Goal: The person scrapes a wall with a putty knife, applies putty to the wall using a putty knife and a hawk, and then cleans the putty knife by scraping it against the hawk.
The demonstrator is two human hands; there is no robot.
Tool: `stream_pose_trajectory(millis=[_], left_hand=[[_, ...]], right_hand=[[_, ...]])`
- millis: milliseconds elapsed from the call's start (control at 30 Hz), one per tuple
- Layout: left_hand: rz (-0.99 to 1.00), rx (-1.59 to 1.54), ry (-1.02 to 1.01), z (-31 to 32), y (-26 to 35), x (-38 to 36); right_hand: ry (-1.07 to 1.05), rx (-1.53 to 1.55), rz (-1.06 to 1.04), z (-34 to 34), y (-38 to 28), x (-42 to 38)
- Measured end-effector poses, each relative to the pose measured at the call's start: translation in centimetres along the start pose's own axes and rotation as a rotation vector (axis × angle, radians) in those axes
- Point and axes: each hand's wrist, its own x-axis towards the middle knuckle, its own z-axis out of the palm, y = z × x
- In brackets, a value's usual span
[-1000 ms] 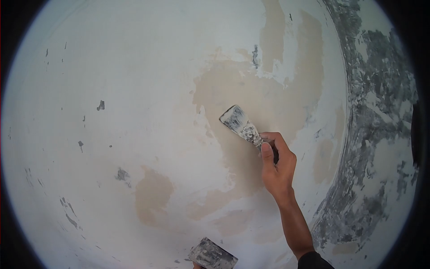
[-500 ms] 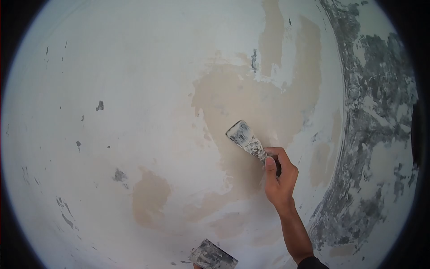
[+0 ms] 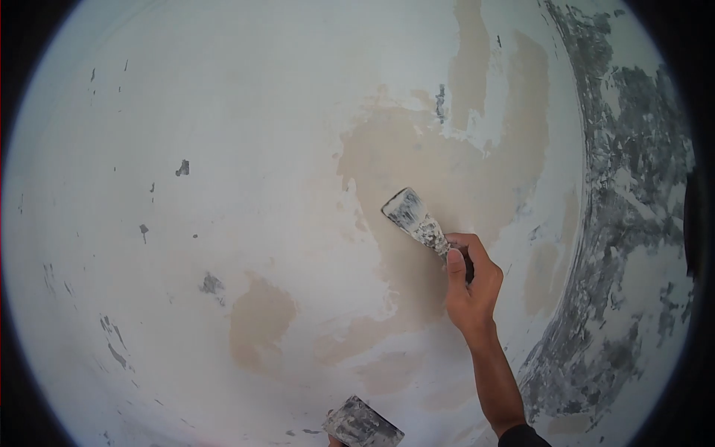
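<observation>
My right hand grips a putty knife by its handle, thumb laid along it. The knife's blade is coated in whitish filler and points up and left, over a beige damp-looking patch on the wall. At the bottom edge of the head view, a flat rectangular plate smeared with grey and white filler is held in my left hand. Only a bit of that hand's fingers shows at the plate's left side; the plate and the frame edge hide the others.
The white plastered wall fills most of the view, with dark chips and scrapes on its left. Another beige patch lies lower left. To the right, beyond a curved-looking edge, runs a rough grey surface with patchy white filler.
The wall's marks have shifted to the right in view. My right hand and the putty knife sit slightly higher and farther right, and the plate has also slid a little right.
</observation>
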Motion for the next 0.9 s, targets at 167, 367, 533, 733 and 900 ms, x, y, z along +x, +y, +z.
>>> stream_pose_trajectory(millis=[167,367,533,733,900], left_hand=[[-0.048,-0.11,-0.13,-2.6,0.0,2.5],[0.038,0.01,0.01,0.0,0.4,-0.3],[0.018,-0.009,-0.04,-1.5,-0.1,0.0],[-0.03,-0.078,0.063,-0.8,0.9,-1.4],[-0.038,-0.082,0.051,-1.6,0.9,-0.9]], right_hand=[[-0.095,0.397,0.363,-3.1,0.8,-8.0],[-0.206,0.334,0.209,-2.6,-0.5,-8.2],[-0.014,0.047,-0.177,-0.7,-2.6,-1.5],[0.051,-0.046,-0.335,2.8,-2.1,3.6],[0.041,-0.191,-0.388,2.9,-1.0,2.7]])
